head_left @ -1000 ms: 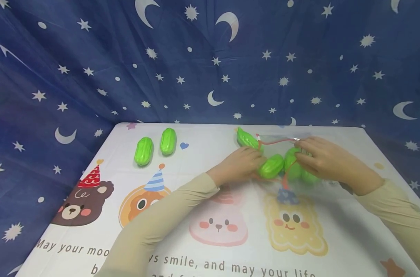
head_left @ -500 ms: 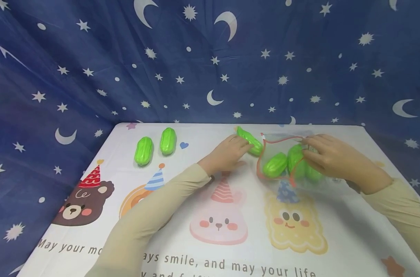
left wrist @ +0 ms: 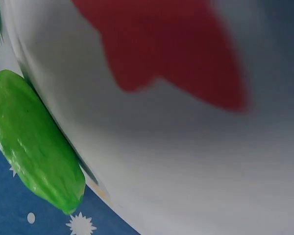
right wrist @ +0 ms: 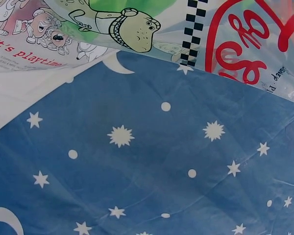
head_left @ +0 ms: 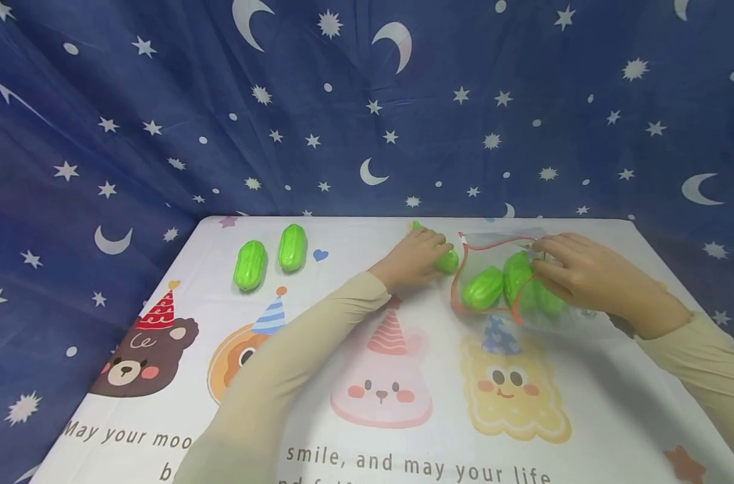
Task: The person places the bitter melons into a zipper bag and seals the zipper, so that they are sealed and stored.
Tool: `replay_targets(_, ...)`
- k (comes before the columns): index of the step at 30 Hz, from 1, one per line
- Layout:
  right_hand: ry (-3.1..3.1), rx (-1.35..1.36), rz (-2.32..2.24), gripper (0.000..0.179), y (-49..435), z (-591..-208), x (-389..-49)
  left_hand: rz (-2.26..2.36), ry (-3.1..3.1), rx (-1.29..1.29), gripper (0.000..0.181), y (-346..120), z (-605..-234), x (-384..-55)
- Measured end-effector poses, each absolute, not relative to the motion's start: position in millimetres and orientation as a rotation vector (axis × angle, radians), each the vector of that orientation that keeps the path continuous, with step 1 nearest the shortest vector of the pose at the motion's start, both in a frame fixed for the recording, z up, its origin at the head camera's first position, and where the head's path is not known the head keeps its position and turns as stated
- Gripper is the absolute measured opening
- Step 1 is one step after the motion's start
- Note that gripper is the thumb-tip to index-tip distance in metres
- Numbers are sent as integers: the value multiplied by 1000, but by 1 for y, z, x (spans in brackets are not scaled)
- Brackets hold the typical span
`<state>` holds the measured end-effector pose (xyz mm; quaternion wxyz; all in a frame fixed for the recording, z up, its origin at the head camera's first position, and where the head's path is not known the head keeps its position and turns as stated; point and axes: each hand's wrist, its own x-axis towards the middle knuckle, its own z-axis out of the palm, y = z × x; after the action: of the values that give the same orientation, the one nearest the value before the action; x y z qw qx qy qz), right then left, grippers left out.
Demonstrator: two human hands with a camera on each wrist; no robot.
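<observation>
My left hand lies over a glossy green, cucumber-shaped toy, its fingers curled round the middle. Both ends of that toy show past the hand. Green ridged plastic fills the left edge of the left wrist view as another such toy; fingers are out of sight there. On the right, my right hand pinches the upper rim of a clear zip bag with a red-orange edge. The bag's mouth gapes toward the left hand. Inside lie several green toys. Printed cartoon figures show on the bag in the right wrist view.
Two more green toys lie apart at the back left of the table. A white cloth with cartoon prints covers the tabletop. Behind it hangs a dark blue curtain with moons and stars.
My left hand has left the bag's mouth, gone back leftward and come down over the loose green toy. The bag has shifted slightly right with the right hand.
</observation>
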<state>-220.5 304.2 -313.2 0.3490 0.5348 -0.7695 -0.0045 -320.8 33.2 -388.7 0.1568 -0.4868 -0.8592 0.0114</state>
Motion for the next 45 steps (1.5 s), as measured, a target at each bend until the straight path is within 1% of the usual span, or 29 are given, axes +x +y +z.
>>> replay_targets(10,-1965,1398,-8,42,302,-314,-221,173,-2509,-1393,38,49,-394,-326)
replay_targets(17,-2016,1396,-33,44,302,-314,-220,219,-2491,-1395,24,46,-396,-324)
replay_targets(19,-2009,1392,-31,45,302,-315,-220,219,-2485,-1404,23,43,-394,-323)
replay_targets(31,-1956,1400,-15,43,301,-315,-223,202,-2538,-1361,29,17,-395,-329)
replay_targets(38,-1962,1397,-20,41,301,-315,-223,196,-2572,-1294,26,6,-395,-337)
replay_targets(45,-1964,1398,-18,41,301,-315,-223,176,-2605,-1194,38,6,-396,-345)
